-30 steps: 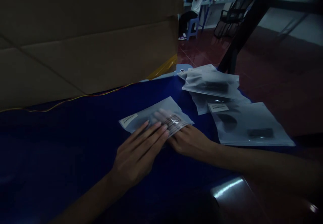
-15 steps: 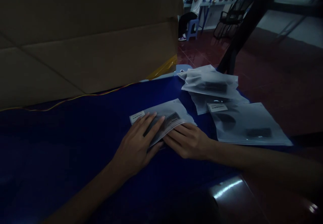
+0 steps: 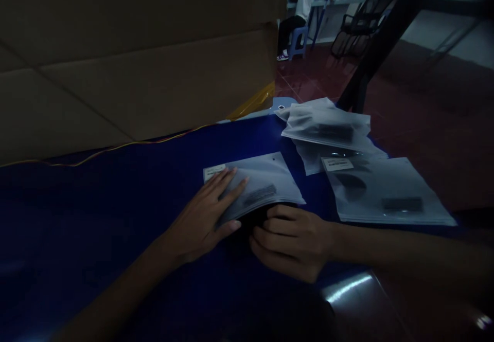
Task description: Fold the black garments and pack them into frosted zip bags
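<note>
A frosted plastic zip bag with a white label at its upper left corner lies on the blue table surface. My left hand rests flat over the bag's left part, fingers stretched and spread. At the bag's near edge, which is lifted, a black item pokes out of the opening; its kind is too dark to make out. My right hand has its fingers curled closed on that black item, just in front of the bag. The fingertips are partly hidden.
To the right lies another labelled frosted bag with dark contents. Behind it is a pile of similar bags. A big cardboard box walls off the back left, with a thin yellow-red wire along its base. A person sits far off.
My right hand has drawn back from the bag's opening toward me, and the black item now shows outside it. My left hand stays on the bag, its thumb now off the near edge.
</note>
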### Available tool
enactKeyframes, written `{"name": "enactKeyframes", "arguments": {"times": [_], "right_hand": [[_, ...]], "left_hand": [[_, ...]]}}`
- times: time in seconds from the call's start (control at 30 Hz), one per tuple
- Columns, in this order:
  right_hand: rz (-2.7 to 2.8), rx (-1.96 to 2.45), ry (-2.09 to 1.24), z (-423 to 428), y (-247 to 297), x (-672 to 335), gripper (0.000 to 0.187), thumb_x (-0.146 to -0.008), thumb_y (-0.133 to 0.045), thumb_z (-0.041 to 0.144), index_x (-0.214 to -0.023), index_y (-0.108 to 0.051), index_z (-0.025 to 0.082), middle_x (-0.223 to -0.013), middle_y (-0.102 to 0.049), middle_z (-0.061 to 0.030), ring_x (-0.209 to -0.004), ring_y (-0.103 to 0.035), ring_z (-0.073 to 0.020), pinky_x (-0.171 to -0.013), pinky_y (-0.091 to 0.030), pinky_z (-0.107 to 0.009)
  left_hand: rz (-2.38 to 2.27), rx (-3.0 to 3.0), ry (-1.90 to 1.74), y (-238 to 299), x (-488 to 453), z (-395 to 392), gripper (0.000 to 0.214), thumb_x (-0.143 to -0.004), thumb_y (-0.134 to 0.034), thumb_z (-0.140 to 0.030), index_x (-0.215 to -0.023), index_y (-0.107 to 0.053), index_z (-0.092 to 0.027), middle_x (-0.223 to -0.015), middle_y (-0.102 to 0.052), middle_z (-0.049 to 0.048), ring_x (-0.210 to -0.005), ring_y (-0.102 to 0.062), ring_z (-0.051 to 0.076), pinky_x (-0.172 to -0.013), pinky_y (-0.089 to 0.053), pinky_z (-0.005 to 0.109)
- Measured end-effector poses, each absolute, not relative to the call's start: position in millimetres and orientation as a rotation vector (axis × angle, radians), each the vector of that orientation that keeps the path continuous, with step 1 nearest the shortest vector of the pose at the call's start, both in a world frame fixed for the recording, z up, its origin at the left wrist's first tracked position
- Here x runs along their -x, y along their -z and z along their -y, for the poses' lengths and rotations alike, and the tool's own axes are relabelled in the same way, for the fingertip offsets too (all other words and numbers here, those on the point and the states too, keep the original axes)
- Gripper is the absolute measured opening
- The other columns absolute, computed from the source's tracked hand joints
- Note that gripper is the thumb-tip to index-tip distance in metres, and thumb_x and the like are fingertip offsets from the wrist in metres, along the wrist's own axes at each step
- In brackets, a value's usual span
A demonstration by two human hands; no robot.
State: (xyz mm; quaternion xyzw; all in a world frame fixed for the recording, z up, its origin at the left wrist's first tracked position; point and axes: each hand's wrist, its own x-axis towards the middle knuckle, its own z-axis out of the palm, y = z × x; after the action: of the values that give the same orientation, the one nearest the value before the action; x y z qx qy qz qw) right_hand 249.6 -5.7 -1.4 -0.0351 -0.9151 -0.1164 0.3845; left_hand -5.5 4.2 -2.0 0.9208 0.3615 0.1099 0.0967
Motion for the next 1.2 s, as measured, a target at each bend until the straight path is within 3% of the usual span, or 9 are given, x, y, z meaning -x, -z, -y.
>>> {"name": "enactKeyframes", "arguments": {"times": [0.13, 0.23, 0.37, 0.5, 0.63, 0.77, 0.9, 1.0, 1.2], "right_hand": [[2.321, 0.057, 0.287, 9, -2, -247, 0.014, -0.092, -0.066, 0.011, -0.082, -0.076, 0.016, -0.081, -0.075, -0.0004, -0.068, -0.062, -0.0112, -0.065, -0.053, -0.028], [2.38, 0.147, 0.294, 9, -3, -248, 0.013, -0.094, -0.064, 0.012, -0.091, -0.076, 0.016, -0.088, -0.077, -0.0012, -0.074, -0.065, -0.013, -0.073, -0.055, -0.03], [2.421, 0.396, 0.367, 4, 0, -251, 0.019, -0.097, -0.059, 0.009, -0.108, -0.073, 0.014, -0.103, -0.078, -0.0057, -0.091, -0.068, -0.0182, -0.085, -0.056, -0.035], [2.446, 0.598, 0.276, 1, 3, -254, 0.025, -0.097, -0.063, 0.02, -0.119, -0.069, 0.011, -0.115, -0.074, -0.0118, -0.11, -0.064, -0.0265, -0.099, -0.054, -0.046], [2.47, 0.683, -0.025, 4, 2, -257, 0.042, -0.094, -0.063, 0.036, -0.127, -0.066, 0.01, -0.13, -0.068, -0.0168, -0.122, -0.06, -0.0324, -0.103, -0.052, -0.053], [2.441, 0.699, -0.117, 3, 1, -259, 0.037, -0.093, -0.059, 0.023, -0.127, -0.066, 0.01, -0.129, -0.071, -0.0156, -0.117, -0.064, -0.0298, -0.093, -0.057, -0.046], [2.398, 0.734, -0.197, -3, -1, -260, 0.028, -0.097, -0.056, 0.015, -0.121, -0.069, 0.013, -0.118, -0.077, -0.011, -0.105, -0.072, -0.0243, -0.086, -0.059, -0.04], [2.241, 0.841, -0.482, -8, -8, -262, 0.024, -0.098, -0.056, 0.017, -0.118, -0.07, 0.017, -0.108, -0.079, -0.0063, -0.095, -0.075, -0.0198, -0.081, -0.059, -0.034], [1.785, 1.093, -1.235, -20, -24, -266, 0.014, -0.092, -0.069, 0.03, -0.099, -0.075, 0.021, -0.088, -0.077, 0.0001, -0.08, -0.072, -0.0167, -0.069, -0.054, -0.028]], "left_hand": [[-1.217, -2.77, -0.383, 15, 15, -24, 0.069, -0.107, -0.032, -0.063, -0.165, -0.027, -0.026, -0.172, -0.022, 0.0137, -0.158, -0.023, 0.037, -0.124, -0.03, 0.062], [-1.404, -2.796, -0.54, 18, 20, -36, 0.059, -0.108, -0.04, -0.055, -0.157, -0.044, -0.023, -0.163, -0.043, 0.0153, -0.151, -0.039, 0.036, -0.118, -0.042, 0.059], [-1.655, -2.817, -0.809, 14, 22, -37, 0.031, -0.104, -0.055, -0.033, -0.131, -0.068, -0.023, -0.132, -0.071, 0.0116, -0.117, -0.069, 0.031, -0.097, -0.057, 0.049], [-1.588, -2.822, -0.754, 17, 22, -32, 0.03, -0.106, -0.048, -0.025, -0.124, -0.072, -0.022, -0.121, -0.077, 0.0074, -0.108, -0.075, 0.027, -0.094, -0.06, 0.044], [-1.458, -2.791, -0.605, 20, 21, -34, 0.045, -0.11, -0.036, -0.03, -0.15, -0.053, -0.017, -0.148, -0.062, 0.0089, -0.137, -0.059, 0.025, -0.116, -0.049, 0.045], [-1.454, -2.659, -0.551, 12, 20, -31, 0.055, -0.112, -0.028, -0.04, -0.164, -0.028, -0.02, -0.163, -0.043, 0.0083, -0.151, -0.043, 0.024, -0.122, -0.041, 0.045], [-1.249, -2.453, -0.681, 2, 17, -21, 0.073, -0.106, -0.033, -0.064, -0.167, -0.013, -0.03, -0.165, -0.041, 0.0065, -0.152, -0.039, 0.03, -0.125, -0.035, 0.051], [-1.067, -2.434, -0.699, 0, 10, -12, 0.098, -0.095, -0.042, -0.081, -0.168, -0.001, -0.03, -0.165, -0.041, 0.0095, -0.152, -0.039, 0.035, -0.126, -0.029, 0.058], [-1.098, -2.486, -0.575, 0, 0, -4, 0.106, -0.095, -0.063, -0.059, -0.167, 0.008, -0.028, -0.172, -0.024, 0.0145, -0.156, -0.029, 0.037, -0.126, -0.027, 0.063]]}}
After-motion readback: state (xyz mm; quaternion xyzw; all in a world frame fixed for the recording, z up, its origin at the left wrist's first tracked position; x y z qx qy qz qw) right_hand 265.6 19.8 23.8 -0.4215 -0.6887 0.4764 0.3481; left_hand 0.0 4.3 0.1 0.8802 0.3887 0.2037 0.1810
